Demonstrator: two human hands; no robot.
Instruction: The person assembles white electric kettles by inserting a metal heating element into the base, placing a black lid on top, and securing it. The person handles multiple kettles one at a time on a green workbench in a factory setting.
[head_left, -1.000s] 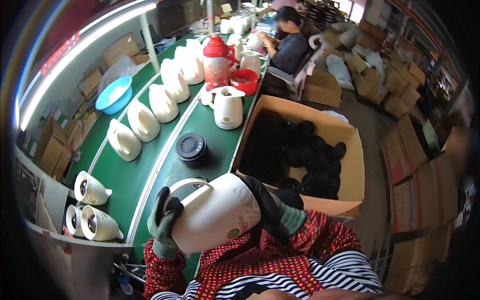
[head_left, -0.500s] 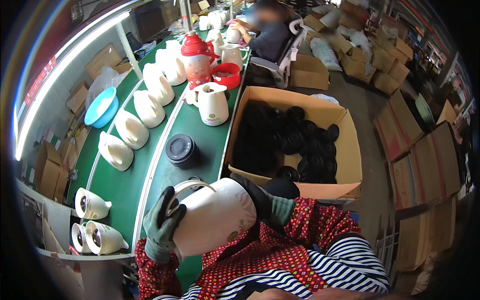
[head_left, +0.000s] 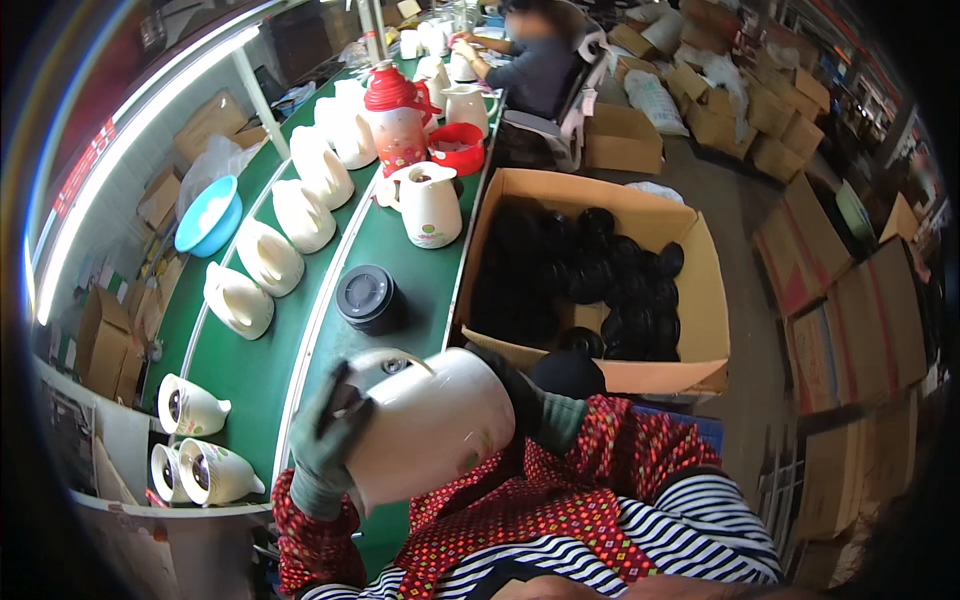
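Observation:
A white thermos jug [head_left: 430, 430] with a small flower print lies tilted between my two gloved hands, above the table's near end and in front of my body. My left hand [head_left: 335, 440], in a grey-green glove with dark fingers, is closed round the handle side at the jug's left. At the jug's other end my right hand [head_left: 535, 405] grips it; its fingertips are partly hidden behind the jug. Just beyond the jug, a black round lid-like part [head_left: 366, 298] stands on the green table. A small ring-shaped part [head_left: 395, 364] shows behind the handle.
White jug shells [head_left: 268, 258] line the green table [head_left: 225, 375] in a row. A finished-looking white jug [head_left: 432, 205], a red thermos [head_left: 397, 120] and a red basin [head_left: 456, 148] stand farther off. An open carton [head_left: 712, 300] of black round parts is at right. A co-worker [head_left: 530, 75] sits beyond.
The jug stays in both hands at nearly the same spot. My left hand is blurred and has shifted slightly on the handle side. The co-worker's hands have moved.

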